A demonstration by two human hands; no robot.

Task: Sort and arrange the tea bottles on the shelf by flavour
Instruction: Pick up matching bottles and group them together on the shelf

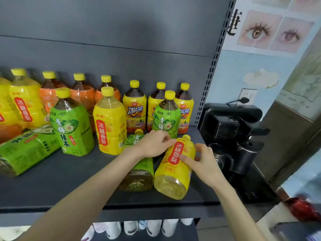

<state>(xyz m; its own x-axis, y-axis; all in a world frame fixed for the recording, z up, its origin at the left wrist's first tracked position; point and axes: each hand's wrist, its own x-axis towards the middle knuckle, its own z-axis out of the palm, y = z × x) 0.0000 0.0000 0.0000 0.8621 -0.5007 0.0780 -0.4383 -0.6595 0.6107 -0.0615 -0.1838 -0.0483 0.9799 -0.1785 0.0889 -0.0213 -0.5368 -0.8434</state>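
Note:
A yellow pear tea bottle [173, 173] lies on the dark shelf [69, 188] at the front right, cap pointing to the back. My right hand [203, 160] grips its right side, thumb on the red label. My left hand [152, 143] reaches over a lying green plum tea bottle [139, 178], and its curled fingertips hold the yellow bottle's shoulder. Standing behind are a green bottle [72, 126], a yellow one [110, 124], another green one [166, 117], iced black tea bottles [134, 108] and orange-labelled bottles [81, 94].
At the far left a green bottle [26, 150] lies on its side in front of standing yellow bottles [26, 105]. A black coffee machine [234, 127] stands just right of the shelf's end. White bottles [139, 226] fill the shelf below.

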